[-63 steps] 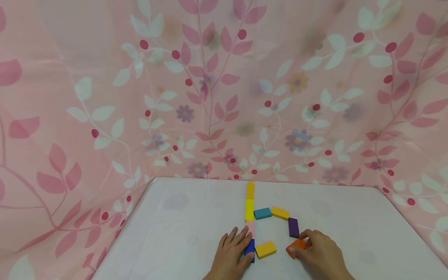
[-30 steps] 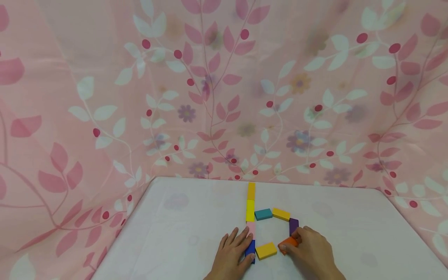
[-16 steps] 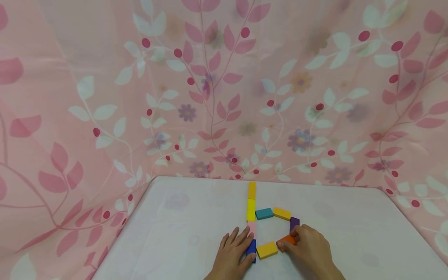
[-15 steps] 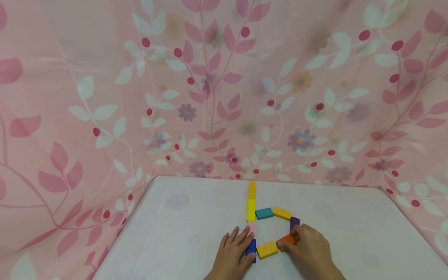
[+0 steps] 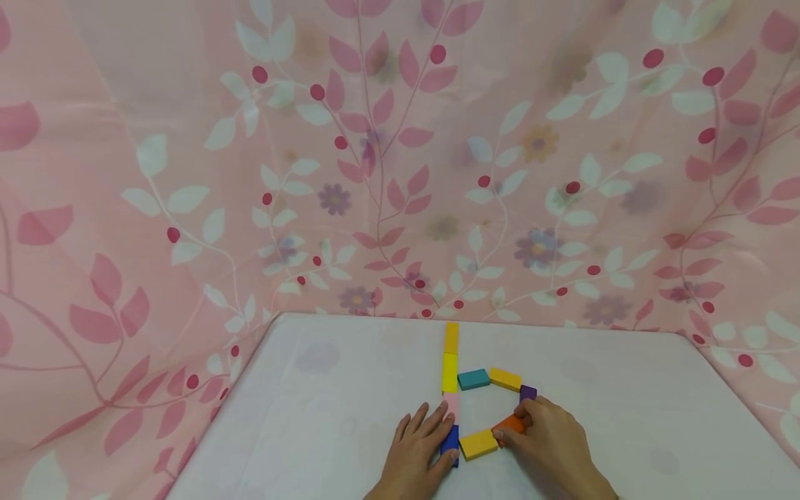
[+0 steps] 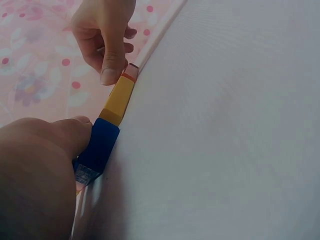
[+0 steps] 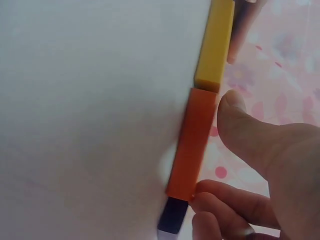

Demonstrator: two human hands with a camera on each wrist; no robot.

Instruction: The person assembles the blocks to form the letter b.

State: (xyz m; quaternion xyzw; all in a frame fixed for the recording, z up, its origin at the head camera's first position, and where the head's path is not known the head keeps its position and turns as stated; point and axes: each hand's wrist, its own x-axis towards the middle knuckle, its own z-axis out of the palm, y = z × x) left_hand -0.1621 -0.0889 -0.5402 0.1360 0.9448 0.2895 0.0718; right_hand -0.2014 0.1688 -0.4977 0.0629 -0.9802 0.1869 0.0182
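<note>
My right hand [image 5: 556,437] holds an orange rectangular block [image 5: 507,426] between thumb and fingers, flat on the table. In the right wrist view, one end of the orange block [image 7: 192,145] meets a yellow block [image 7: 216,45], and its other end meets a dark purple block [image 7: 173,215]. My left hand [image 5: 412,451] lies with fingers extended over a blue block [image 5: 453,436] and a pink block [image 5: 451,400], partly hiding both. The yellow block [image 5: 478,444] runs from beside the blue one to the orange one. Fingers partly cover the purple block [image 5: 528,392].
Beyond the pink block, a bright yellow block [image 5: 450,373] and an amber block [image 5: 451,337] continue the straight line. A teal block [image 5: 473,379] and another yellow block [image 5: 505,378] curve toward the purple one. The white-covered table [image 5: 325,389] meets a floral curtain [image 5: 400,173] behind.
My right hand has slid the orange block leftward, from apart on the right to against the yellow block's end. My left hand has stayed on the blue and pink blocks.
</note>
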